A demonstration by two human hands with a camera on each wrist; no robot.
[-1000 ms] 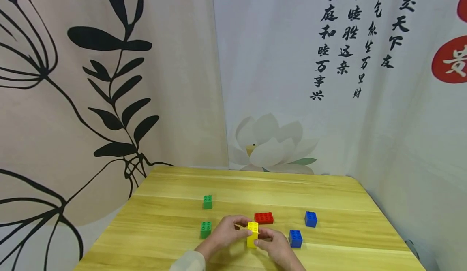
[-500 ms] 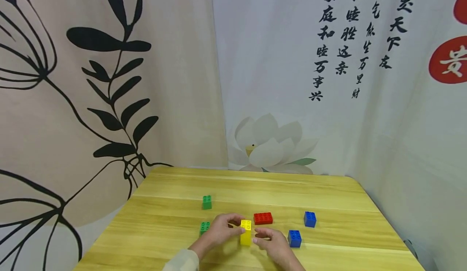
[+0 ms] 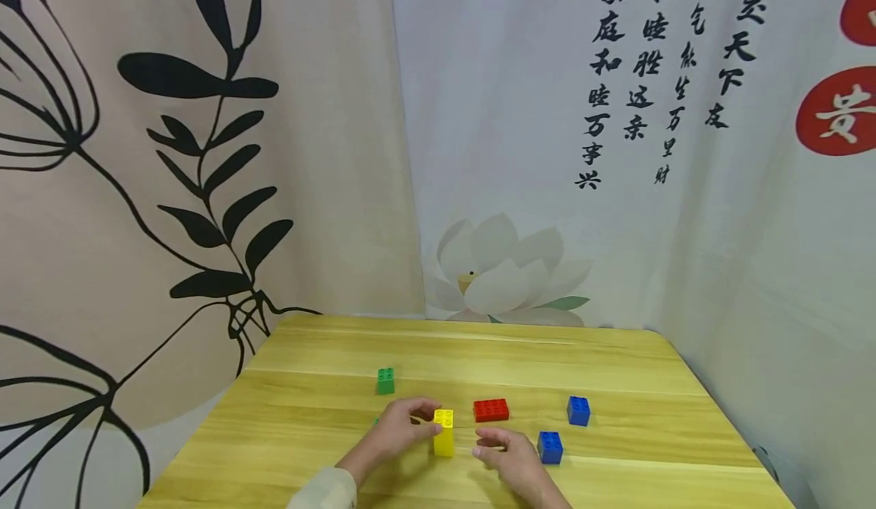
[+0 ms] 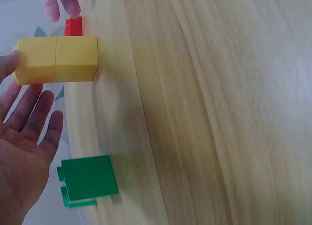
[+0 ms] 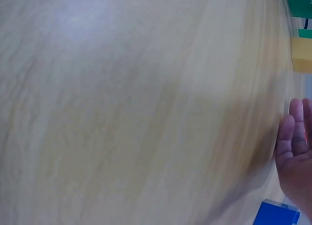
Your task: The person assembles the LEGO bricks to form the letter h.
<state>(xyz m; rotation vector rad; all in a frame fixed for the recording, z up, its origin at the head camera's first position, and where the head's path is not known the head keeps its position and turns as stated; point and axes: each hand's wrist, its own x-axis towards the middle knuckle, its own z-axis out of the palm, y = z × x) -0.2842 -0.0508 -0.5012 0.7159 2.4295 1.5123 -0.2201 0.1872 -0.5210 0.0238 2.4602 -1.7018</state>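
Two yellow building bricks, one on top of the other, form an upright stack point(image 3: 443, 434) near the front of the table. My left hand point(image 3: 404, 427) pinches its upper part, the thumb on the near side. In the left wrist view the seam between the two yellow bricks point(image 4: 56, 59) shows, and the other fingers of the left hand point(image 4: 24, 152) spread loosely beneath. To the right of the stack, my right hand point(image 3: 512, 459) holds nothing; its fingers are loosely bent and apart from the bricks. A red brick point(image 3: 490, 410) lies behind, between the hands.
Two blue bricks point(image 3: 550, 448) stand right of the right hand, one farther back. A green brick point(image 3: 385, 381) is at the back left; another green brick point(image 4: 90, 178) is mostly hidden by the left hand in the head view. A printed curtain hangs behind the wooden table point(image 3: 520, 349).
A second ago both hands held the yellow stack. The right hand has let go, and the left hand has carried the stack leftward, covering the nearer green brick.
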